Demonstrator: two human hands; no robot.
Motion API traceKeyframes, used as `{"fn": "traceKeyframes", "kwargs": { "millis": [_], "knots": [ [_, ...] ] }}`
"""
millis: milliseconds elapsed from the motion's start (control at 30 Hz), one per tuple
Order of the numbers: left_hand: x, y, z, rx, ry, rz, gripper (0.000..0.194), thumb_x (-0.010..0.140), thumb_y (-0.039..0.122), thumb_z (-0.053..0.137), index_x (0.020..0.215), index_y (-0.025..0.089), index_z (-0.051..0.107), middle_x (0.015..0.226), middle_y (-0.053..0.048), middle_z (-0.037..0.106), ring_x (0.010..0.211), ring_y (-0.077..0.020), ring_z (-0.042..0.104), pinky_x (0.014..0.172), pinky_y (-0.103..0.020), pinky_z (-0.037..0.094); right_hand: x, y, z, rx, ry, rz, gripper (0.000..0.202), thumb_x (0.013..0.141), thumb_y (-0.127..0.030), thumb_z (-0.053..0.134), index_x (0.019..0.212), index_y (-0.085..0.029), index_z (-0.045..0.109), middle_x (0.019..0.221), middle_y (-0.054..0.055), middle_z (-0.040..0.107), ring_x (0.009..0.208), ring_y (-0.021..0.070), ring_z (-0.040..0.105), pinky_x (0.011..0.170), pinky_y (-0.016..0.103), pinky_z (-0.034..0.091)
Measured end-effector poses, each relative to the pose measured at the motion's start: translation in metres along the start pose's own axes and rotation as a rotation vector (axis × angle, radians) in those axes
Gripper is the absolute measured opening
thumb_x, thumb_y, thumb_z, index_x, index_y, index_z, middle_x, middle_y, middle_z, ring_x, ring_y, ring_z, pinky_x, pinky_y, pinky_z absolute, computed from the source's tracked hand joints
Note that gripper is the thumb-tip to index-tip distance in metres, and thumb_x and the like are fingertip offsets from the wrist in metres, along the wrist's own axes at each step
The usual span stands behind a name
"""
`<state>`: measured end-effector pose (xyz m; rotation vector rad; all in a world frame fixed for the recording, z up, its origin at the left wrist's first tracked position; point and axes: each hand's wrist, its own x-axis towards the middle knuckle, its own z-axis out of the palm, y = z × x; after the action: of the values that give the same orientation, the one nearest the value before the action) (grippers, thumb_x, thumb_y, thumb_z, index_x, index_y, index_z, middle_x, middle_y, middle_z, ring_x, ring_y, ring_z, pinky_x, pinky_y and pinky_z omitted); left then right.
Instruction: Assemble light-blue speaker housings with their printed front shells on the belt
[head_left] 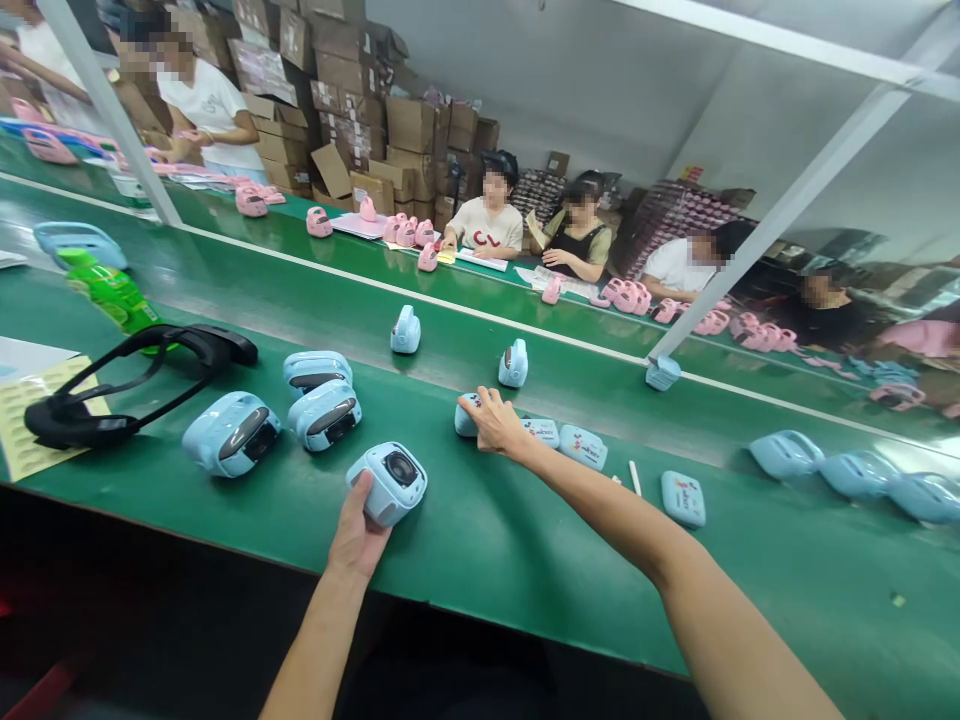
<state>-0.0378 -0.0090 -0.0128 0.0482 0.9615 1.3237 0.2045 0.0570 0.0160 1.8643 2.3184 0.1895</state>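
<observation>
In my left hand (pixel 361 532) is a light-blue portable speaker (pixel 388 484), tilted so that its round black speaker cone faces up. The thumb lies on its side and the palm is beneath it, near the table's front edge. Further right, my right hand (pixel 495 424) reaches forward, its fingers closed on a light-blue printed cover (pixel 466 416). Part of that cover is hidden by the fingers. Beside it lie a second printed cover (pixel 541 432) and a third printed cover (pixel 583 447). Another printed cover (pixel 683 499) lies apart, to the right of a white stick (pixel 634 478).
Left of me lie several blue speakers (pixel 232 434), a black head strap (pixel 142 385) and a green bottle (pixel 112 290). Blue shells (pixel 859 474) rest at right. White posts (pixel 712 265) rise from the green table. Across it, co-workers (pixel 487 215) sit among pink parts.
</observation>
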Motion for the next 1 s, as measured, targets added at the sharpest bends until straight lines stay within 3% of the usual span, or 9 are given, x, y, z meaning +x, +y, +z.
{"fn": "traceKeyframes", "kwargs": {
  "millis": [133,300,533,600,700,767,833,900,1000],
  "knots": [
    [0.005,-0.002,-0.006,0.039,-0.064,0.033,0.029,0.089,0.013,0.069,0.117,0.018,0.07,0.093,-0.004,0.079,0.072,-0.0153,0.074,0.061,-0.022,0.063,-0.001,0.003,-0.008,0.045,-0.026,-0.025,0.072,0.079,-0.017,0.062,0.146,-0.026,0.037,0.131,0.018,0.047,0.112,0.0328,0.052,0.078,0.042,0.06],
    [0.011,-0.006,-0.014,0.11,-0.188,0.072,0.041,0.077,0.015,0.081,0.116,0.021,0.071,0.099,-0.003,0.079,0.074,-0.0155,0.074,0.06,-0.02,0.061,-0.002,0.006,-0.017,0.033,-0.101,-0.07,0.068,0.083,-0.018,0.057,0.147,-0.026,0.037,0.131,0.018,0.047,0.112,0.0327,0.052,0.081,0.041,0.058],
    [0.013,-0.008,-0.022,0.105,-0.208,0.064,0.05,0.072,0.021,0.087,0.119,0.023,0.07,0.107,-0.004,0.078,0.079,-0.0152,0.073,0.066,-0.021,0.062,0.005,0.021,-0.034,0.103,-0.049,-0.04,0.069,0.084,-0.015,0.057,0.15,-0.025,0.041,0.132,0.019,0.049,0.116,0.0329,0.053,0.091,0.045,0.055],
    [0.013,-0.007,-0.023,0.106,-0.198,0.062,0.05,0.073,0.022,0.086,0.121,0.024,0.07,0.11,-0.004,0.077,0.079,-0.0148,0.073,0.066,-0.021,0.061,0.002,0.03,-0.039,0.3,0.024,0.007,0.068,0.084,-0.018,0.061,0.15,-0.022,0.045,0.131,0.017,0.053,0.116,0.031,0.056,0.098,0.047,0.052],
    [0.011,-0.003,-0.019,0.101,-0.168,0.074,0.051,0.076,0.024,0.083,0.125,0.027,0.068,0.115,-0.003,0.076,0.081,-0.0138,0.072,0.065,-0.02,0.061,-0.013,0.033,-0.04,0.898,0.099,0.095,0.066,0.084,-0.029,0.065,0.147,-0.025,0.048,0.128,0.012,0.059,0.111,0.0261,0.062,0.098,0.047,0.055],
    [0.008,-0.002,-0.013,0.095,-0.149,0.077,0.054,0.077,0.026,0.083,0.128,0.029,0.066,0.119,-0.003,0.074,0.084,-0.0143,0.073,0.067,-0.021,0.061,-0.027,0.022,-0.033,1.365,0.02,0.116,0.067,0.084,-0.038,0.066,0.147,-0.029,0.047,0.128,0.009,0.061,0.108,0.026,0.066,0.087,0.046,0.06],
    [0.005,-0.004,-0.006,0.105,-0.148,0.079,0.059,0.075,0.029,0.085,0.131,0.03,0.065,0.123,-0.003,0.073,0.088,-0.0162,0.073,0.07,-0.023,0.061,-0.042,0.0,-0.022,1.676,-0.098,0.093,0.07,0.082,-0.046,0.069,0.146,-0.028,0.047,0.13,0.01,0.062,0.11,0.0282,0.067,0.079,0.046,0.063],
    [0.002,-0.008,0.001,0.138,-0.17,0.093,0.067,0.071,0.033,0.088,0.133,0.031,0.063,0.125,-0.003,0.072,0.092,-0.0178,0.072,0.072,-0.025,0.061,-0.053,-0.027,-0.012,1.77,-0.134,0.076,0.07,0.08,-0.049,0.073,0.143,-0.027,0.051,0.134,0.011,0.062,0.112,0.0288,0.068,0.078,0.044,0.064],
    [-0.001,-0.015,0.006,0.203,-0.205,0.127,0.077,0.065,0.038,0.091,0.136,0.031,0.06,0.123,-0.004,0.071,0.091,-0.0183,0.071,0.073,-0.025,0.06,-0.061,-0.062,-0.003,1.646,-0.026,0.07,0.062,0.083,-0.047,0.072,0.14,-0.027,0.057,0.136,0.01,0.065,0.116,0.0274,0.067,0.085,0.042,0.062]
  ]
}}
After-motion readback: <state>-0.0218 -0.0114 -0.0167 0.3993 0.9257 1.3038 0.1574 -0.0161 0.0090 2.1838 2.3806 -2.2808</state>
